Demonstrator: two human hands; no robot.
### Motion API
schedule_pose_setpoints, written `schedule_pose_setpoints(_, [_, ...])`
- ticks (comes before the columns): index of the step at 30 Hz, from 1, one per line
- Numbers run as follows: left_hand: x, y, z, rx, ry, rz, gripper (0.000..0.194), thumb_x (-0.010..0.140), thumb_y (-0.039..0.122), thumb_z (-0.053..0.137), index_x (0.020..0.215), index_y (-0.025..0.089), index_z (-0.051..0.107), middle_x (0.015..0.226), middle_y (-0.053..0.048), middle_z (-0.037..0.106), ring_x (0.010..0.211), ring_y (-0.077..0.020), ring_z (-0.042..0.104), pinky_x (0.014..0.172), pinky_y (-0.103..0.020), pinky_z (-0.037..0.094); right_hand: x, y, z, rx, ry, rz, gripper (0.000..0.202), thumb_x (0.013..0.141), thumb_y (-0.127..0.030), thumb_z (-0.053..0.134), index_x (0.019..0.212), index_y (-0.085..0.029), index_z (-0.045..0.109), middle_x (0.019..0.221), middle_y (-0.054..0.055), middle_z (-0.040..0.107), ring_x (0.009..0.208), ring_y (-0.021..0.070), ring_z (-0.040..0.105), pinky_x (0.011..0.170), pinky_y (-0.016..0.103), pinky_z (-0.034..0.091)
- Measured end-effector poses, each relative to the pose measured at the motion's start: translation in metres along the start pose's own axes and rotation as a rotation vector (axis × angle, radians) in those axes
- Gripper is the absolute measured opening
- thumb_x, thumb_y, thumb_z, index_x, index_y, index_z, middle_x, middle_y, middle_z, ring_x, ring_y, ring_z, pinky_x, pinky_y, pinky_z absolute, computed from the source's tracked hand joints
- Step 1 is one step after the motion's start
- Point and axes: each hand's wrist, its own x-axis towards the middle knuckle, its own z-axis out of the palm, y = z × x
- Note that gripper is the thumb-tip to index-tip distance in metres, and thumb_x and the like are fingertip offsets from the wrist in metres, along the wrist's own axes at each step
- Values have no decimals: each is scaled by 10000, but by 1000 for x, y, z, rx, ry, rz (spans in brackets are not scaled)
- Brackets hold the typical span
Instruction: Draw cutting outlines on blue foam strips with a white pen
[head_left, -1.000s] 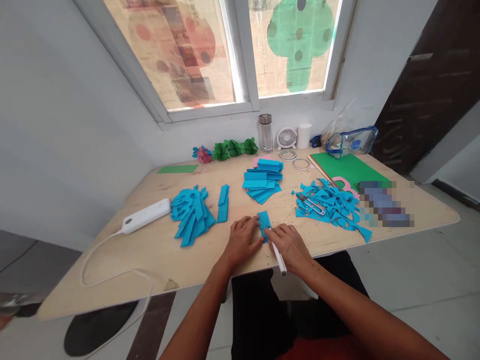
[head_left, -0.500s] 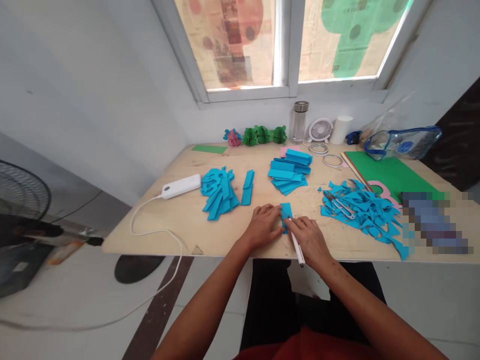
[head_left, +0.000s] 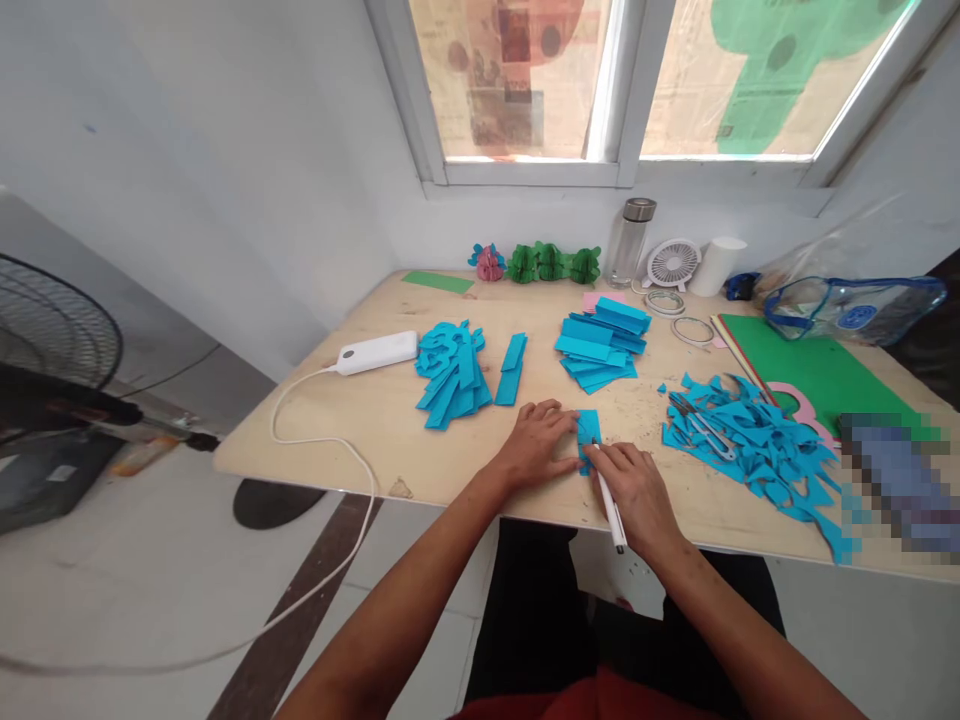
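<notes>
A small folded blue paper strip (head_left: 589,425) lies on the table at its near edge, between my two hands. My left hand (head_left: 536,443) rests flat with fingers spread, its fingertips and thumb at the strip's left side. In my right hand (head_left: 634,490) is a white pen (head_left: 611,512), gripped between thumb and fingers, its tip at the paper. Part of the strip is hidden by my fingers. Beyond it lies a stack of folded blue paper (head_left: 600,345). Left of that are two blue strips (head_left: 511,370) and a pile of cut blue paper pieces (head_left: 454,375).
Blue paper scraps (head_left: 757,440) with a cutter-like tool (head_left: 705,430) lie at right, near green sheets (head_left: 817,365). A white power bank (head_left: 377,352) with a cable sits left. A glass bottle (head_left: 630,245), small fan (head_left: 673,265) and tape rolls (head_left: 691,331) stand behind.
The camera view has turned slightly, so the table's contents appear shifted and tilted. My hands stay at the same strip, with the pen tip moved only slightly, if at all.
</notes>
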Motion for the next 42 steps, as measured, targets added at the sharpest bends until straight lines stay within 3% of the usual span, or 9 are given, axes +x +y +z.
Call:
schedule_pose_setpoints(3, [-1,-4,2,-15,19,20,383,800,474,618,1101,241,579,1350,-43,542,1281,-292,390,1051,-460,267,4,4,-3,198,52,103,306,946,-270,445,1205,-244,605,1022,75,688,953,239,584,787,371,443])
schedule_pose_setpoints(7, [0,-7,5,-27,33,30,411,780,475,647,1104,233,572,1368,-42,528,1277,-287,399,1049,-450,262,24,12,-8,651,133,401,315,927,-395,449,1083,-217,657,985,57,707,890,203,644,774,320,496])
schedule_pose_setpoints(10, [-1,-8,5,-33,38,23,503,781,478,652,1201,232,526,1355,-54,536,1281,-278,399,1054,-441,253,43,15,-5,809,138,540,328,880,-436,477,959,-189,678,795,39,696,695,177,622,654,292,490])
schedule_pose_setpoints(14, [-1,-10,6,-46,37,16,584,775,491,661,1271,238,486,1309,-67,564,1279,-276,405,1056,-434,252,56,16,8,929,141,640,298,805,-408,542,984,-181,610,621,-14,622,523,139,525,501,249,419])
schedule_pose_setpoints(20, [0,-12,7,-49,53,29,607,776,501,661,1291,236,479,1237,-70,601,1271,-283,410,1051,-443,248,60,23,15,814,128,574,194,742,-384,605,742,-190,591,626,-8,588,535,122,485,479,230,376])
schedule_pose_setpoints(42, [0,-15,10,-62,99,46,569,745,475,700,1221,216,526,1247,-85,601,1250,-294,422,1026,-463,274,60,22,25,714,80,527,180,801,-384,562,779,-206,569,642,-10,581,564,137,516,531,251,396])
